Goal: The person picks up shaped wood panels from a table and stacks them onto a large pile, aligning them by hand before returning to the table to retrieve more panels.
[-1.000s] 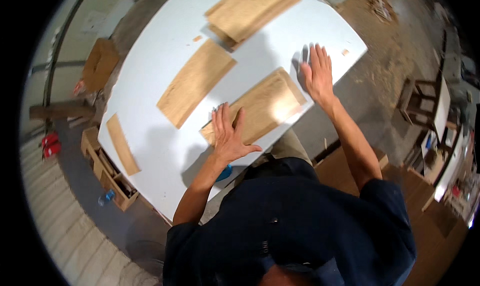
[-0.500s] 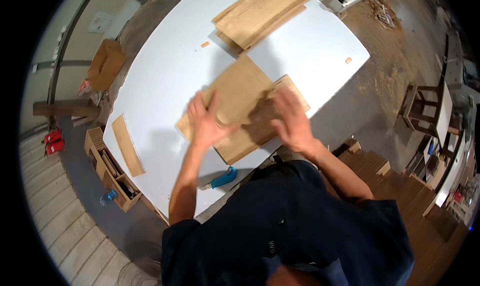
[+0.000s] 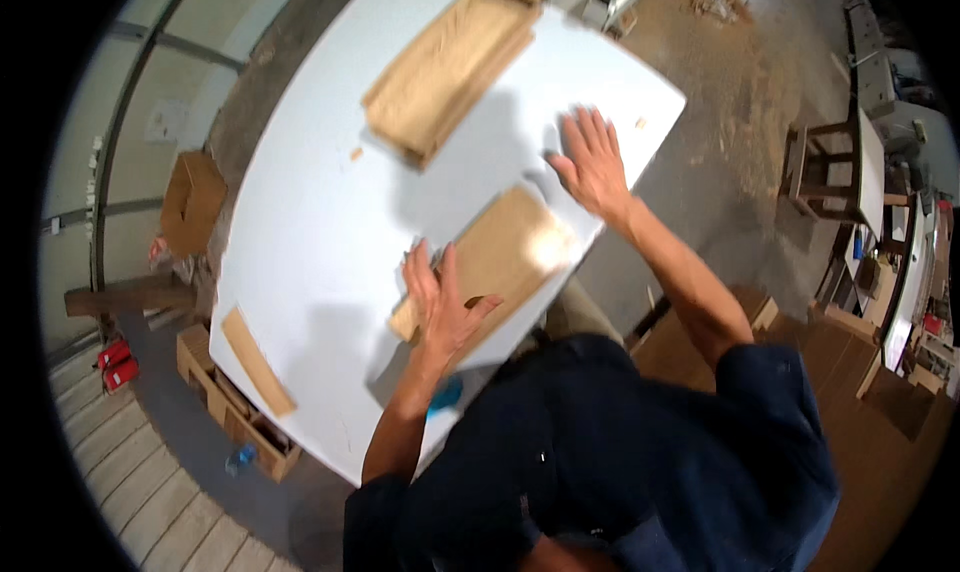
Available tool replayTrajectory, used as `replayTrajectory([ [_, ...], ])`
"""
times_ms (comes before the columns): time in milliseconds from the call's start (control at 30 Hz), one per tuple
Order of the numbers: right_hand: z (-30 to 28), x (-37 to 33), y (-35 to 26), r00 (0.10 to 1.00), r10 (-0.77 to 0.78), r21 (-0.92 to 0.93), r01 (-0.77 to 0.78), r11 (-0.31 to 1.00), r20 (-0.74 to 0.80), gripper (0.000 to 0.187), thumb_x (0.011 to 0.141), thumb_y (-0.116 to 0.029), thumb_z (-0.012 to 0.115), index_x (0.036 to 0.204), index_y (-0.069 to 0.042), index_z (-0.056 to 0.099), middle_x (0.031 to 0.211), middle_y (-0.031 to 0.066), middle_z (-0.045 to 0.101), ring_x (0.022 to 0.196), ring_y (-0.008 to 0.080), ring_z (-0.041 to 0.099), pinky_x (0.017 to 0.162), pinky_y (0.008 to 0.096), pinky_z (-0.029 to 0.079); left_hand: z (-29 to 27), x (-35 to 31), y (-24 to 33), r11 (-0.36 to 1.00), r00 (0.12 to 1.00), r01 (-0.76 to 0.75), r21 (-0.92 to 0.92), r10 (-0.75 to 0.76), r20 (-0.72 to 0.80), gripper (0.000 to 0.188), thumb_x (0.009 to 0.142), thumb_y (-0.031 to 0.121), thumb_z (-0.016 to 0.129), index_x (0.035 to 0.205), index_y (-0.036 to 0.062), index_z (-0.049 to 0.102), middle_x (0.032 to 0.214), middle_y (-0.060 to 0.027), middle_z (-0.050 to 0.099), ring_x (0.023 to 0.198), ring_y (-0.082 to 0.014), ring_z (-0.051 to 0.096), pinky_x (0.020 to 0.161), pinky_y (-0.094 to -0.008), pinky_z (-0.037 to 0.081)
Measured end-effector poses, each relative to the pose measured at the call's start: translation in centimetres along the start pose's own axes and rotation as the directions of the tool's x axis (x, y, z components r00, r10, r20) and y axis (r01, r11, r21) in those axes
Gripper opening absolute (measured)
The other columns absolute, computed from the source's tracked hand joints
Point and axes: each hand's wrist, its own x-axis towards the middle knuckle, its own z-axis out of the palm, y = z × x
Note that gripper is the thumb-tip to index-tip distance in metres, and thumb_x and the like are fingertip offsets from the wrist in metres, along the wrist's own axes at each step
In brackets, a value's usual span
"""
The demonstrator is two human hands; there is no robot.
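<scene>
A light-brown wooden board (image 3: 510, 237) lies near the table's front edge, with a bright glare patch at its right end. The end of another wood piece (image 3: 403, 320) shows at its left. My left hand (image 3: 442, 312) rests over the board's left end, fingers spread, not wrapped around anything. My right hand (image 3: 595, 167) is beyond the board's right end, over the white table, its fingers stretched out and nothing in it. A blue-handled tool (image 3: 446, 396) lies by the front edge, partly hidden by my left forearm.
A stack of wooden boards (image 3: 450, 67) lies at the far side of the white table (image 3: 310, 232). A narrow wood strip (image 3: 258, 362) is at its left. Small wood chips (image 3: 356, 154) lie about. A cardboard box (image 3: 192, 204) and a stool (image 3: 835, 172) stand on the floor.
My right hand has left the boards and moved farther away to the right. The overlapping boards have come together into one neater pile. My left hand stays at their left end. The view has shifted.
</scene>
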Motion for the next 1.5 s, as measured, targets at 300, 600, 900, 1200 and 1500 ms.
replayTrajectory([
  [300, -3.6, -8.3, -2.0, 0.982, 0.186, 0.230, -0.184, 0.956, 0.011, 0.054, 0.095, -0.031, 0.054, 0.133, 0.006, 0.045, 0.139, 0.0264, 0.043, 0.130, 0.0407, 0.041, 0.109, 0.0463, 0.034, -2.6, 25.5, -3.4, 0.952, 0.985, 0.162, 0.262, -0.172, 0.017, 0.119, 0.056, 0.052, 0.083, 0.151, 0.0144, 0.021, 0.147, -0.0361, 0.015, 0.140, -0.0475, 0.010, 0.114, -0.0556, 0.007],
  [600, -5.1, -7.1, -5.7, 0.978, -0.015, 0.353, 0.091, 0.931, -0.210, 0.057, 0.088, -0.023, 0.065, 0.134, 0.003, 0.043, 0.136, 0.0253, 0.044, 0.125, 0.0411, 0.044, 0.105, 0.0454, 0.039, -2.3, 14.0, -0.4, 0.987, 0.996, 0.089, 0.130, -0.085, -0.032, 0.106, 0.058, 0.043, 0.081, 0.146, 0.0109, 0.032, 0.143, -0.0334, 0.022, 0.132, -0.0478, 0.022, 0.110, -0.0544, 0.021],
  [900, 3.8, -5.8, -13.5, 0.893, -0.410, 0.236, 0.365, 0.901, 0.187, 0.079, 0.094, -0.060, 0.033, 0.143, 0.003, 0.033, 0.152, 0.0230, 0.025, 0.143, 0.0378, 0.018, 0.117, 0.0507, 0.011, -0.6, -3.4, 1.0, 0.972, 0.990, -0.125, 0.198, 0.108, 0.093, 0.102, 0.055, 0.051, 0.083, 0.135, 0.0083, 0.036, 0.135, -0.0356, 0.025, 0.127, -0.0534, 0.023, 0.105, -0.0665, 0.020],
  [1200, 0.3, 0.2, -4.3, 0.952, 0.111, -0.020, -0.110, 0.994, 0.285, 0.076, 0.096, -0.058, 0.034, 0.145, 0.000, 0.031, 0.153, 0.0233, 0.024, 0.143, 0.0413, 0.015, 0.116, 0.0524, 0.011, 0.2, -4.4, 0.0, 0.987, 0.989, -0.093, 0.130, 0.076, 0.130, 0.122, 0.057, 0.057, 0.082, 0.152, 0.0120, 0.020, 0.151, -0.0325, 0.010, 0.136, -0.0555, 0.009, 0.112, -0.0630, 0.013],
  [1500, -2.2, -6.4, -0.1, 0.986, 0.146, 0.200, -0.128, 0.971, -0.082, 0.056, 0.097, -0.037, 0.048, 0.135, 0.004, 0.043, 0.143, 0.0260, 0.037, 0.134, 0.0427, 0.032, 0.112, 0.0486, 0.028, -3.3, 20.0, -1.9, 0.942, 0.972, 0.236, 0.239, -0.229, -0.058, 0.104, 0.067, 0.056, 0.075, 0.146, 0.0068, 0.030, 0.152, -0.0342, 0.008, 0.143, -0.0446, 0.005, 0.116, -0.0535, 0.007],
])
